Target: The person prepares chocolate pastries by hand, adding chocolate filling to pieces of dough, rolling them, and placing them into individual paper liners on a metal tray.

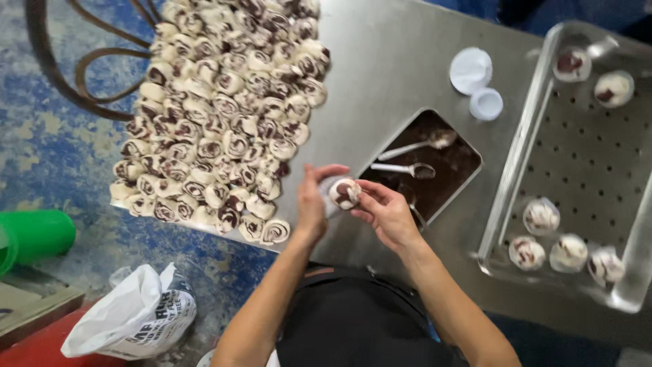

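One package only — a crumpled white plastic bag (132, 316) with dark print, on the floor at lower left, beside the worktop (394, 61).

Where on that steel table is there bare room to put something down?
Bare steel table lies between the dough swirl pile and the two white lids. The perforated tray is open mid-way, between its buns. The pile's side is packed.

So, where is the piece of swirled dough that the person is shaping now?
In the head view, the dough piece sits near the centre, held between the left hand and right hand, just left of the filling tray.
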